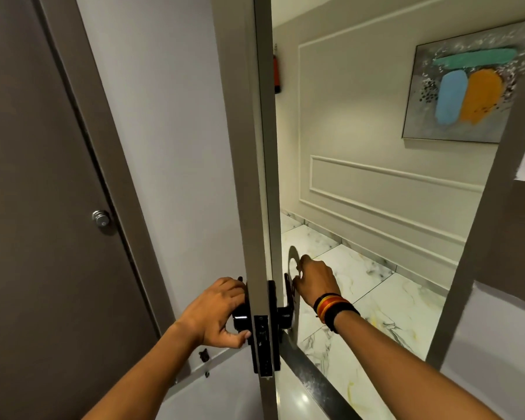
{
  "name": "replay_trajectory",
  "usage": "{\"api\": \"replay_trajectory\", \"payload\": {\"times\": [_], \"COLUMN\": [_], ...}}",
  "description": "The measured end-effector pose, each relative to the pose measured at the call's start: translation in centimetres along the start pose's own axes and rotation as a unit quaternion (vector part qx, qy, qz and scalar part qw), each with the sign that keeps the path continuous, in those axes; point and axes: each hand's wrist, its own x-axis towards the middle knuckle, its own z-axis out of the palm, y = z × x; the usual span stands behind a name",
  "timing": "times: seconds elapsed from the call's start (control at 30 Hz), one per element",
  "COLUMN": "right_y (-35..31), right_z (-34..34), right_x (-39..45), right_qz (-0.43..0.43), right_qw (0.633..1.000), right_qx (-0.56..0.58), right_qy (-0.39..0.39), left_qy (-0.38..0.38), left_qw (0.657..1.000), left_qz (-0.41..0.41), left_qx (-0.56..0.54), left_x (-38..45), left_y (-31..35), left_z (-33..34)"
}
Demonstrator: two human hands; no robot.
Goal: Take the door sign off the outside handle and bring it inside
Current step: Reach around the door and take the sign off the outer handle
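Note:
The white door (176,165) stands partly open, its edge (262,177) facing me. My left hand (217,313) is wrapped around the black inside handle (240,319). A grey door sign (292,265) with a round hole hangs on the black outside handle (285,313), seen almost edge-on. My right hand (314,280), with coloured bands at the wrist, reaches round the door edge and pinches the sign near its top. The sign's lower part is hidden behind the handle and my hand.
A dark brown door (43,207) with a silver knob (101,218) is on the left. Beyond the opening lie a marble corridor floor (376,298), a panelled wall with a painting (467,86), and a red fire extinguisher (276,74). The door frame (479,237) stands at right.

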Motion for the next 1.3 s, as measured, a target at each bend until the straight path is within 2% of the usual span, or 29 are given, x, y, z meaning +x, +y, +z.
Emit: {"api": "replay_trajectory", "payload": {"times": [0.13, 0.27, 0.37, 0.47, 0.53, 0.67, 0.8, 1.0, 1.1, 1.3], "right_y": [0.6, 2.1, 3.2, 4.5, 5.4, 7.2, 7.9, 9.7, 10.3, 11.2], "right_z": [-1.3, -4.6, -8.1, -11.8, -14.5, -19.9, -23.9, -28.9, -30.5, -32.2], "right_x": [1.4, 2.1, 1.6, 0.7, -0.1, -2.3, -4.4, -7.3, -8.7, -11.1], "right_qz": [-0.001, -0.023, -0.017, 0.005, 0.017, 0.048, 0.112, 0.19, 0.216, 0.255], "right_qw": [1.0, 0.994, 0.989, 0.986, 0.979, 0.957, 0.948, 0.938, 0.93, 0.914], "right_qx": [-0.001, -0.083, -0.137, -0.168, -0.201, -0.283, -0.298, -0.287, -0.292, -0.304], "right_qy": [0.02, 0.064, 0.062, 0.016, -0.009, 0.034, 0.019, 0.043, 0.057, 0.076], "left_qy": [0.006, 0.008, 0.021, 0.03, 0.013, -0.023, -0.03, -0.036, -0.077, -0.058], "left_qw": [1.0, 0.999, 0.997, 0.99, 0.99, 0.993, 0.99, 0.996, 0.994, 0.974], "left_qz": [0.008, 0.031, 0.074, 0.137, 0.143, 0.117, 0.136, 0.079, 0.027, -0.046], "left_qx": [0.011, 0.001, -0.011, -0.025, -0.017, -0.004, -0.01, -0.033, -0.066, -0.213], "left_x": [1.2, 2.6, 4.6, 6.8, 8.1, 10.4, 12.6, 16.9, 19.0, 22.8], "left_y": [0.0, 0.1, 0.2, 0.3, 0.3, 1.4, 3.2, 6.5, 8.2, 11.5], "left_z": [0.5, 1.0, 1.1, 1.5, 2.1, 2.9, 2.9, 3.7, 4.6, 6.8]}}
